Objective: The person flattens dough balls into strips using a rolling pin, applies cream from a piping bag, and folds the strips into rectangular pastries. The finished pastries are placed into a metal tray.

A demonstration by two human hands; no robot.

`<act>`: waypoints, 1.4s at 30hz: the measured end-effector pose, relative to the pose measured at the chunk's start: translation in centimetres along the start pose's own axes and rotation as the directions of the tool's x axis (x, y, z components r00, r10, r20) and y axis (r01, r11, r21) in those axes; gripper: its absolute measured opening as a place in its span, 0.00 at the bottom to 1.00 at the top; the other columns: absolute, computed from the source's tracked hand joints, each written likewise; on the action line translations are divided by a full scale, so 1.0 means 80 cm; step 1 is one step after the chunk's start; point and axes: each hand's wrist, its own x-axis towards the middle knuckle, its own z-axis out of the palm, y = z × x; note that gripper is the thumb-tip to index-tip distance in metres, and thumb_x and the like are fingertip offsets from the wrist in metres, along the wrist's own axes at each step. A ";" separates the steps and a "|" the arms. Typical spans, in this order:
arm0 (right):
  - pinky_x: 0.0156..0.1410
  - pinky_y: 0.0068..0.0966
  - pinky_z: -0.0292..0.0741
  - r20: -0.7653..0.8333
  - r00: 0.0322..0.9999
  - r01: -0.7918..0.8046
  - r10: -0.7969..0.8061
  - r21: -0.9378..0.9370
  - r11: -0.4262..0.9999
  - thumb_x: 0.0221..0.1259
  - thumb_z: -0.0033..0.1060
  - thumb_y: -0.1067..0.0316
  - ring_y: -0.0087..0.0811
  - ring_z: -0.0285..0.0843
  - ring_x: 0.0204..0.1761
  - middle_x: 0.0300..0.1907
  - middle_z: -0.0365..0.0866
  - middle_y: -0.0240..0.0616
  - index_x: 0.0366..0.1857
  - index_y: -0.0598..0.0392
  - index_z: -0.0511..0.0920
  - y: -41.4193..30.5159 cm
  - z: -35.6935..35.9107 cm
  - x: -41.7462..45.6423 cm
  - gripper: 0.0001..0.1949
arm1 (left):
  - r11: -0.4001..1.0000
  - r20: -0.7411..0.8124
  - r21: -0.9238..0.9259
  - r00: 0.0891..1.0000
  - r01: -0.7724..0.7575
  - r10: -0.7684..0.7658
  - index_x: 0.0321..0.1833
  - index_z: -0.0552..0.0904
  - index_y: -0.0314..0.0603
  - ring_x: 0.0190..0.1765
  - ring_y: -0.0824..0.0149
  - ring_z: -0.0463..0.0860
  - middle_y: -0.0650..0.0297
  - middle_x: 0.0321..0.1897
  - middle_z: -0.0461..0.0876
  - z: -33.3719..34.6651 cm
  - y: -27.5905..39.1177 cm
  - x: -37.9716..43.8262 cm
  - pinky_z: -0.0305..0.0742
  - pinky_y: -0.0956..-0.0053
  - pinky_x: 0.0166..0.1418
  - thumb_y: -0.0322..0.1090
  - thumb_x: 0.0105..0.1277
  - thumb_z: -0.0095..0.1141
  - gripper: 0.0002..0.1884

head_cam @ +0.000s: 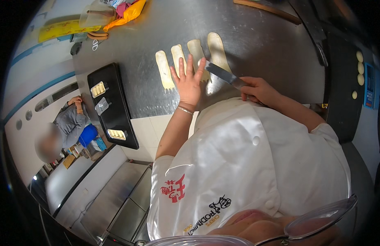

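Note:
Four flattened dough strips lie side by side on the metal worktop. The leftmost dough strip (164, 70) and the one beside it have slit lower ends; the rightmost dough strip (217, 49) is partly behind a blade. My left hand (189, 84) is spread palm down over the middle strips, covering parts of them. In my right hand (259, 89) is a flat metal scraper or spatula (224, 74), its tip close to my left index finger and above the third strip. Whether the tip touches dough, I cannot tell.
At the left, a black tray (128, 123) holds plastic boxes, two with dough pieces. Dough balls (360, 68) lie near a blue scale (369, 86) at far right. A wooden stick (267, 11) and an orange bag (130, 13) lie at the far side. Another person (71, 123) is beyond the tray.

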 end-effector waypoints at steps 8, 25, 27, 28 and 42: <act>0.37 0.23 0.72 -0.233 0.886 0.322 -0.401 -0.314 0.893 0.78 0.59 0.61 0.20 0.69 0.30 0.37 0.80 0.29 0.64 0.51 0.82 0.026 -0.028 0.037 0.17 | -0.261 0.439 -0.896 0.800 0.359 -0.408 0.76 0.74 0.46 0.85 0.57 0.53 0.64 0.85 0.57 -0.054 0.000 0.026 0.50 0.51 0.86 0.37 0.74 0.53 0.27; 0.37 0.34 0.80 0.005 0.347 0.442 -0.938 -0.883 0.159 0.68 0.68 0.67 0.41 0.84 0.33 0.36 0.80 0.39 0.44 0.50 0.87 -0.011 0.005 0.073 0.06 | -0.942 0.497 -0.334 0.854 0.023 -0.155 0.79 0.69 0.39 0.86 0.53 0.52 0.65 0.86 0.54 -0.094 0.035 -0.009 0.45 0.45 0.87 0.70 0.80 0.29 0.43; 0.41 0.35 0.80 -0.066 0.413 0.418 -0.908 -0.873 0.253 0.69 0.67 0.66 0.42 0.85 0.36 0.38 0.82 0.41 0.48 0.51 0.87 -0.012 -0.010 0.086 0.08 | -0.926 0.457 -0.364 0.886 0.099 -0.085 0.80 0.68 0.38 0.86 0.53 0.53 0.61 0.86 0.55 -0.084 0.031 -0.027 0.45 0.46 0.87 0.69 0.81 0.29 0.42; 0.42 0.35 0.80 -0.095 0.472 0.398 -0.876 -0.864 0.308 0.70 0.66 0.66 0.43 0.85 0.37 0.39 0.83 0.41 0.49 0.51 0.87 -0.009 -0.019 0.091 0.09 | -0.890 0.503 -0.430 0.858 0.149 -0.100 0.80 0.68 0.39 0.85 0.53 0.54 0.60 0.86 0.56 -0.078 0.027 -0.036 0.46 0.46 0.87 0.68 0.81 0.29 0.42; 0.50 0.38 0.80 -0.056 0.682 0.234 -0.729 -0.928 0.290 0.74 0.60 0.60 0.45 0.84 0.42 0.39 0.85 0.40 0.56 0.40 0.88 -0.006 -0.083 0.156 0.13 | 0.635 0.231 0.053 0.609 0.771 -0.759 0.86 0.44 0.37 0.85 0.39 0.53 0.38 0.83 0.53 0.031 -0.097 -0.183 0.50 0.39 0.83 0.65 0.56 0.74 0.67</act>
